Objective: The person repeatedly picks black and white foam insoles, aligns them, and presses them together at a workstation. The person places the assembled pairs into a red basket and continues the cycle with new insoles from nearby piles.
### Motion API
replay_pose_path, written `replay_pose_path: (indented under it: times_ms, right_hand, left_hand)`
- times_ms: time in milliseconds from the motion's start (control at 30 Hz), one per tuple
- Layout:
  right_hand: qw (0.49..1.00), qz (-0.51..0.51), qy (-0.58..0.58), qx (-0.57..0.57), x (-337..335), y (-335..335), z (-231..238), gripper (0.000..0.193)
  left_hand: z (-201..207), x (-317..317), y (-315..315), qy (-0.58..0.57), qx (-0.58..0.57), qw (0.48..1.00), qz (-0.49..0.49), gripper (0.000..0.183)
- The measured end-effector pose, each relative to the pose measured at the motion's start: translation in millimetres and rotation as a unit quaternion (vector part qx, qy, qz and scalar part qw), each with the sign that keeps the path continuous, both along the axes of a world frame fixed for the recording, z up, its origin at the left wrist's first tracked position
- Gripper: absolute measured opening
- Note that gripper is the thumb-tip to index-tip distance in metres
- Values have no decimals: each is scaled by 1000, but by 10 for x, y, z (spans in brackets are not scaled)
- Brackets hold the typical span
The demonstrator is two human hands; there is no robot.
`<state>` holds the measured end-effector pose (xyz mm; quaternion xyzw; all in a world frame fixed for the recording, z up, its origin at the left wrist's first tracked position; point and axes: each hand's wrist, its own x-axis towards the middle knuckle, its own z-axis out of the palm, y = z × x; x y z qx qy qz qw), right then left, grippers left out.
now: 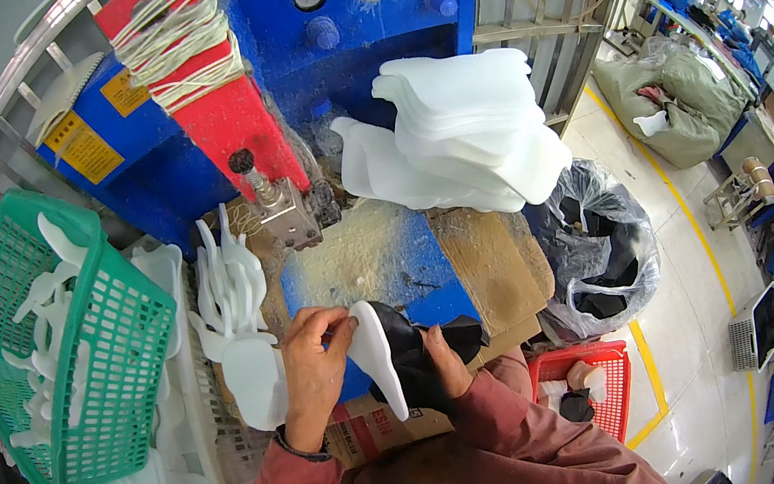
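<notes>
Between my two hands a long white curved piece, rounded at the top and narrowing downward, stands against a folded black sheet of material. My left hand is closed in a pinch, thumb and fingertips at the white piece's upper left edge. My right hand grips the black material from the right, its thumb on top and its other fingers mostly hidden underneath. Both hands are over the near edge of a blue work surface strewn with pale dust. Above it sits the machine's metal head on a red arm.
White shaped sheets are stacked at the far right of the machine. To the left stand a green basket of white pieces and more white pieces. A plastic bag with black scraps and a red basket are on the right.
</notes>
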<state>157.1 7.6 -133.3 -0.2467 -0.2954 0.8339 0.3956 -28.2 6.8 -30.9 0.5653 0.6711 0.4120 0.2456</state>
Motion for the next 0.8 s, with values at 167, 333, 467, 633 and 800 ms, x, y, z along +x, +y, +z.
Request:
replay_pose_path:
  times_ms: [167,333,467,633,800]
  right_hand:
    - [1000,-6,-15,-12,-57,38,-37,79]
    - [1000,22,3,9,-34,66,46,77]
    - [1000,8,0,2,-35,65,96,74]
    - [1000,7,-13,-17,2,66,114,77]
    - [998,9,54,-31,6,37,144,78]
  left_hand:
    - [75,128,-106,135,152,979,-3,26]
    - [205,254,-311,292,163,936,-108,34]
    - [236,437,-392,268,153,938,-161,34]
    - [265,532,-515,69,152,973,-159,31]
    - [197,375,-473,124,153,979,-47,40]
